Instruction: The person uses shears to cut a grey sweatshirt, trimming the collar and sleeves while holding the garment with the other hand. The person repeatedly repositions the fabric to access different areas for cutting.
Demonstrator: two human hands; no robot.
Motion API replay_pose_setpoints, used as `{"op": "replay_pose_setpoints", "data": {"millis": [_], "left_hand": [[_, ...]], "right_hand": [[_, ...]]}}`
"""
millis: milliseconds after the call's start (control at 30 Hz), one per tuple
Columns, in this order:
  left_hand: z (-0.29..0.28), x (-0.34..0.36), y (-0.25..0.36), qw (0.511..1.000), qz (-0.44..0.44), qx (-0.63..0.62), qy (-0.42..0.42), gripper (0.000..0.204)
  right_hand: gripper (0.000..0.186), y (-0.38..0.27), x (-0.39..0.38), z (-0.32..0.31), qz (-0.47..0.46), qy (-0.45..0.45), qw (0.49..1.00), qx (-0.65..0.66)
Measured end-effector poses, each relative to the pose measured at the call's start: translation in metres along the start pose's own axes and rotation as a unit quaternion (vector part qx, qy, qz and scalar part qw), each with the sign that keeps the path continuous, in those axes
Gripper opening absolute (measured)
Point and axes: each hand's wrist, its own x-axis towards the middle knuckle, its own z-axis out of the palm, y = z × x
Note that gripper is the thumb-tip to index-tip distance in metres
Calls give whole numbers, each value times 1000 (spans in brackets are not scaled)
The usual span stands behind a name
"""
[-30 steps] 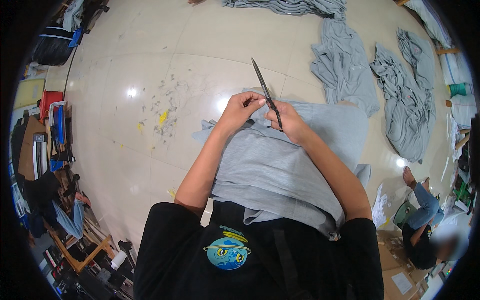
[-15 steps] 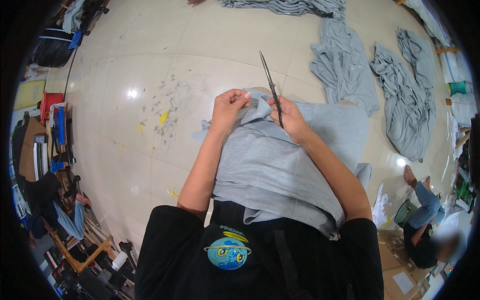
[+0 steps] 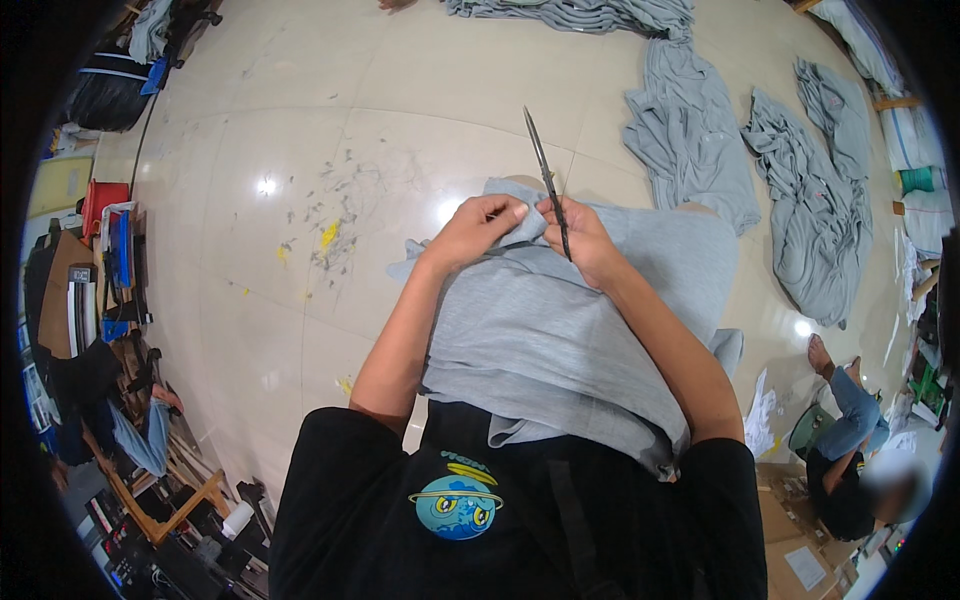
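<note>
A grey garment lies spread across my lap, its far edge lifted in folds. My left hand pinches a folded edge of it between thumb and fingers. Close beside, my right hand holds dark metal scissors, their blades pointing away from me. The blades look nearly closed and stand clear above the cloth. The right fingertips also meet the fabric edge near my left thumb. Parts of the scissors' handles are hidden by my right hand.
Grey garments lie at the right and far right, with a pile at the far edge. Grey and yellow scraps litter the tiled floor. Another person sits at the lower right near cardboard boxes. Shelving stuff lines the left.
My left hand has moved right, toward my right hand, and now pinches the garment's edge nearer to it. The scissors have shifted very slightly right.
</note>
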Motion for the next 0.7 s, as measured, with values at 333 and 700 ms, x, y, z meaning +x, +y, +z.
{"op": "replay_pose_setpoints", "data": {"millis": [333, 700], "left_hand": [[8, 4, -12, 991, 33, -119, 61, 33], [17, -1, -12, 997, 51, -40, 47, 29]], "right_hand": [[42, 9, 2, -12, 27, 45, 997, -64], [42, 5, -3, -10, 15, 32, 995, -95]]}}
